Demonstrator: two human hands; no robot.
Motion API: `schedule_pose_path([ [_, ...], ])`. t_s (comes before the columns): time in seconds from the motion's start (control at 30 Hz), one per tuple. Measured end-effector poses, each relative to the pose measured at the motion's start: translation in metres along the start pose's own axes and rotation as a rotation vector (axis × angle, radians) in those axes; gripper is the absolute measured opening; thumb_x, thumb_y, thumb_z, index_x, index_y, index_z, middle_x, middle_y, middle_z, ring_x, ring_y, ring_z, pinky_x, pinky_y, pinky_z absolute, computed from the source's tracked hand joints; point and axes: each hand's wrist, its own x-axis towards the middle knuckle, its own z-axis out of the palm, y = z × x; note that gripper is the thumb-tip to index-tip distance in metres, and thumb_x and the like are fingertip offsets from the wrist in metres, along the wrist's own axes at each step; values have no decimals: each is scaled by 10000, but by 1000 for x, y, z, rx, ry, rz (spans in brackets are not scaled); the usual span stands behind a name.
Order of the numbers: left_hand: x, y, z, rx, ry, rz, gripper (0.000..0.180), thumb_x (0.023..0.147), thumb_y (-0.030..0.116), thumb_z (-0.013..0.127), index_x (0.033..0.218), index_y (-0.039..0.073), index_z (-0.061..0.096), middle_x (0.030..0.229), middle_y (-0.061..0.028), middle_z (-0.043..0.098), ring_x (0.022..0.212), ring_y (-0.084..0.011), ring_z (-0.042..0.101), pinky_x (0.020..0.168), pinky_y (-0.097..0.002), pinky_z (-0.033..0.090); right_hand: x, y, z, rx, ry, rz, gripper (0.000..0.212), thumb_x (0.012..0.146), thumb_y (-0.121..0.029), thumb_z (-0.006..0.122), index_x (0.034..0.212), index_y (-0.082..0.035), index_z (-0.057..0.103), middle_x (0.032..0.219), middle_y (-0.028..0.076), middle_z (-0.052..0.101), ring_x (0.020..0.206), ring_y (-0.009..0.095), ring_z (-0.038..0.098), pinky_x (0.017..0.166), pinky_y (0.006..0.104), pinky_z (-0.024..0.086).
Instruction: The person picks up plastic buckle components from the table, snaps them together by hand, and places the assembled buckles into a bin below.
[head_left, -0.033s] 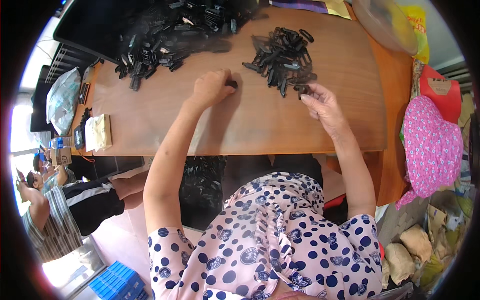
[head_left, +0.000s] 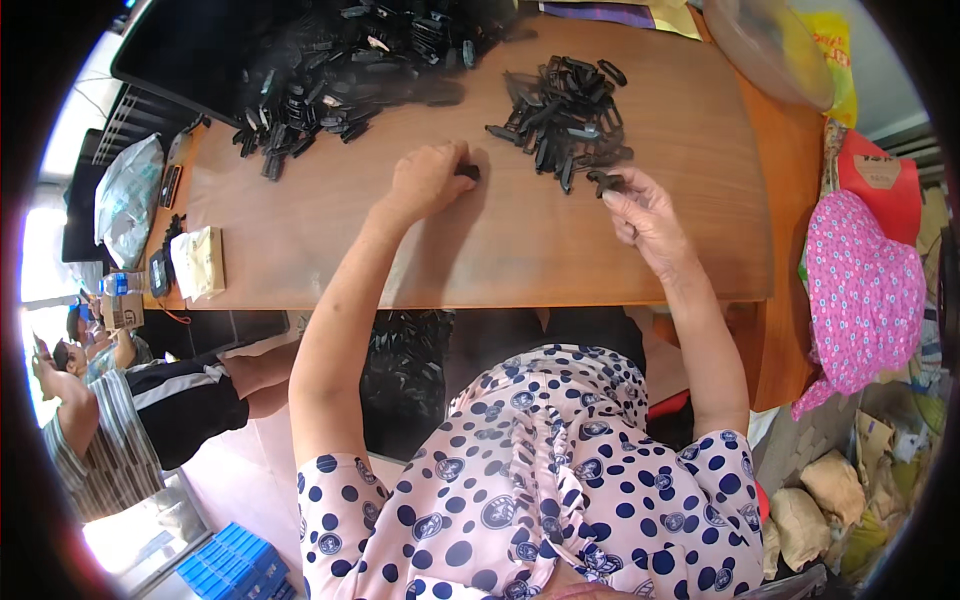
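Grip observed: my right hand (head_left: 643,210) pinches a black part (head_left: 603,182) near the smaller pile (head_left: 565,115); my left hand (head_left: 428,180), fingers curled nearly closed, holds a dark piece (head_left: 469,172).

At near left corner of surface (head_left: 550,265), pale packet (head_left: 200,262); left edge, plastic bag (head_left: 130,205); far right corner, translucent basin (head_left: 772,50); beside right edge, pink floral cloth (head_left: 865,290)

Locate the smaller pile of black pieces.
In the head view, the smaller pile lies on the tabletop, right of centre, just beyond the right hand.
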Motion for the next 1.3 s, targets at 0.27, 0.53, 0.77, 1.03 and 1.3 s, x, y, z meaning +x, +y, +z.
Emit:
schedule_pose_path([
  [0.27, -64, 59, 31, -1150, 45, -49, 308, 847, 107, 693, 1139, 49, 613, 893, 34, 614, 798, -32, 529, 678, -188, 437, -38, -1, 19, 487, -219, 5, 300, 885, -31, 533, 1178, -44, 471, 965, 89, 629, 761, 161, 632, 624, 248, 493],
  [0.53, -97, 101, 40, -1090, 184, 3, 234, 847, 91, 681, 1070, 42, 633, 860, 1, 619, 779, -67, 549, 655, -197, 432, -46, 3, 27, 590, -284, 92, 307, 904, -132, 622, 1175, -38, 512, 972, 81, 622, 761, 118, 603, 638, 226, 477],
  [0.77, -107, 115, 26, -912, 260, 104, 210, 804, 54, 700, 1007, 32, 652, 846, -35, 634, 715, -114, 563, 649, -251, 459, -59, 0, 43, 368, -234, 49, 140, 886, -84, 638, 990, -42, 554, 816, 41, 604, 639, 83, 549, 476, 176, 373],
  [1.03, -111, 120, 21, -780, 279, 157, 213, 779, 36, 707, 986, 32, 658, 847, -77, 652, 739, -174, 608, 663, -286, 483, -59, 0, 43, 370, -294, 93, 115, 878, -77, 646, 939, -52, 552, 686, -1, 536, 583, 53, 465, 461, 178, 291],
  [1.3, -122, 115, 20, -519, 324, 268, 219, 749, 21, 709, 956, 34, 639, 807, -86, 630, 679, -235, 610, 603, -307, 492, -61, -12, 45, -102, -305, 107, 139, 865, -101, 664, 920, -47, 548, 775, 20, 578, 613, 55, 493, 470, 163, 336],
])
